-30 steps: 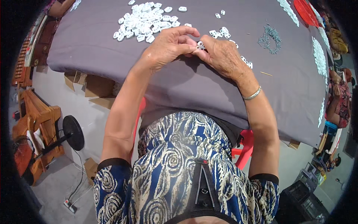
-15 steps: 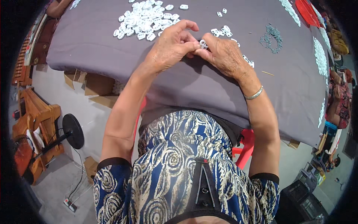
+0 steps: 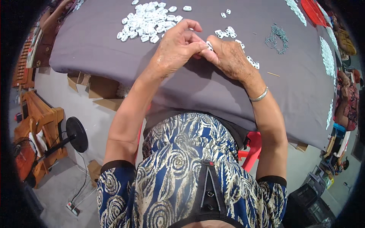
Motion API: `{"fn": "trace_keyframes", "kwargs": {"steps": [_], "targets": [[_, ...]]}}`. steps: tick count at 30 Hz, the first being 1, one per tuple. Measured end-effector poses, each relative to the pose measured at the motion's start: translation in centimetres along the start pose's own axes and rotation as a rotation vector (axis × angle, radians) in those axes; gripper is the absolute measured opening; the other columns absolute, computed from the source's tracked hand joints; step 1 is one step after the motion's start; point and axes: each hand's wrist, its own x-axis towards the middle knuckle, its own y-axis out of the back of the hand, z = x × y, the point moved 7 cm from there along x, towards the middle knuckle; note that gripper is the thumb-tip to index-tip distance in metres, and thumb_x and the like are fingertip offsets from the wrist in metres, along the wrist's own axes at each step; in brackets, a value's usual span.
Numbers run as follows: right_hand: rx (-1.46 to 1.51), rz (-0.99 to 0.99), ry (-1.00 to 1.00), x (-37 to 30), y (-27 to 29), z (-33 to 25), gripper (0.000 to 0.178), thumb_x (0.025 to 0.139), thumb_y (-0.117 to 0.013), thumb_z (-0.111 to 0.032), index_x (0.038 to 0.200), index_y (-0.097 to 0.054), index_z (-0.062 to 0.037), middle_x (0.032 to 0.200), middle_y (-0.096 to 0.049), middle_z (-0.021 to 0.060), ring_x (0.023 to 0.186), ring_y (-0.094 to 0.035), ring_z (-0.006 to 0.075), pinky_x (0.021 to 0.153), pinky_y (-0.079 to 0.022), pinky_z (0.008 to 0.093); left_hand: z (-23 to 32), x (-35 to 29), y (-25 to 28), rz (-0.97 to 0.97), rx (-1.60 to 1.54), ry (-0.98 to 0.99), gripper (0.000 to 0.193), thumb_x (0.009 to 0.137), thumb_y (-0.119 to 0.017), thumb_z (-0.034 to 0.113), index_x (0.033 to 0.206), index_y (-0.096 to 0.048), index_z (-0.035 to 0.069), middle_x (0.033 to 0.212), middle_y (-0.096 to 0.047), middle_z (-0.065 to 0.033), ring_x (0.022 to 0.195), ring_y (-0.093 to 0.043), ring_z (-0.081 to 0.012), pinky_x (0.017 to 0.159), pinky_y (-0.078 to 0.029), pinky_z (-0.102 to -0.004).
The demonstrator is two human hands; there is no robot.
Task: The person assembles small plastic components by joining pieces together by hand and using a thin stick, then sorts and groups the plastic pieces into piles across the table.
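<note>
Between the fingertips of my left hand (image 3: 176, 47) and my right hand (image 3: 230, 57) is a small white plastic piece with holes (image 3: 209, 46). Both hands pinch it, thumbs close together, just above the cloth. Fingers cover much of it. Ahead and to the left lies a heap of similar white pieces (image 3: 146, 22). Just past my right hand sits a small cluster of white pieces (image 3: 226, 32); another short row of them (image 3: 253, 62) is beside its wrist. Further right are a loose pile of small grey-green parts (image 3: 277, 39) and a thin yellowish stick (image 3: 273, 74).
A grey cloth (image 3: 110, 53) covers the table. Long rows of white pieces (image 3: 327, 59) run along its right side, near a red tray (image 3: 315, 13). On the floor at left stand a black round-based stand (image 3: 76, 134) and cardboard boxes (image 3: 102, 85). A red stool (image 3: 253, 150) shows below the table.
The white piece has been turned slightly between my fingertips, and its face is now more tilted. Both hands stay in nearly the same place.
</note>
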Motion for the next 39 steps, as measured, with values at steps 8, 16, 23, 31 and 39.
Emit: {"fn": "trace_keyframes", "kwargs": {"steps": [8, 16, 23, 31, 39], "targets": [[0.100, 0.059, -0.032, -0.2, 0.8, -0.5, 0.041, 0.095, -0.054, -0.044, 0.094, -0.049, -0.0036, 0.069, -0.061, 0.0190, 0.065, -0.063, 0.0405, 0.058, -0.049, 0.0483, 0.4, 0.1, 0.3, -0.019, 0.028, -0.052, 0.036, 0.087, -0.063, 0.000, 0.120, -0.047, -0.001, 0.081, -0.063, -0.0059, 0.074, -0.058, -0.0103, 0.069, -0.048, -0.0243], [0.075, 0.069, -0.037, -0.1, 1.0, -0.4, 0.040, 0.094, -0.056, -0.043, 0.096, -0.048, -0.0032, 0.069, -0.061, 0.0196, 0.066, -0.063, 0.0402, 0.058, -0.049, 0.0480, -0.1, 0.1, 0.5, 0.122, 0.158, -0.121, 0.030, 0.085, -0.063, 0.004, 0.112, -0.053, -0.001, 0.077, -0.065, -0.0042, 0.068, -0.059, -0.0077, 0.062, -0.049, -0.0232], [0.114, 0.026, -0.122, 0.0, 1.1, 0.4, 0.040, 0.094, -0.057, -0.042, 0.096, -0.047, -0.0035, 0.070, -0.061, 0.0206, 0.070, -0.062, 0.0422, 0.060, -0.048, 0.0492, 0.0, 0.3, 0.1, 0.087, 0.081, -0.148, 0.029, 0.085, -0.062, 0.003, 0.113, -0.053, -0.001, 0.078, -0.063, -0.0039, 0.070, -0.058, -0.0070, 0.062, -0.049, -0.0226], [0.216, 0.014, -0.115, 0.0, 1.4, 0.2, 0.039, 0.095, -0.056, -0.042, 0.094, -0.047, -0.0036, 0.070, -0.060, 0.0213, 0.070, -0.062, 0.0432, 0.060, -0.047, 0.0493, 0.2, 0.2, -0.3, 0.052, -0.026, -0.141, 0.029, 0.088, -0.060, 0.000, 0.115, -0.050, -0.001, 0.084, -0.063, -0.0059, 0.074, -0.062, -0.0098, 0.068, -0.053, -0.0238], [0.317, 0.026, -0.097, 0.1, 1.4, 0.0, 0.040, 0.095, -0.055, -0.042, 0.093, -0.046, -0.0031, 0.071, -0.059, 0.0219, 0.070, -0.060, 0.0439, 0.061, -0.047, 0.0487, 0.5, -0.2, -0.4, 0.011, -0.021, -0.098, 0.031, 0.092, -0.058, -0.001, 0.121, -0.047, 0.000, 0.090, -0.060, -0.0060, 0.083, -0.060, -0.0110, 0.074, -0.053, -0.0258]]}}
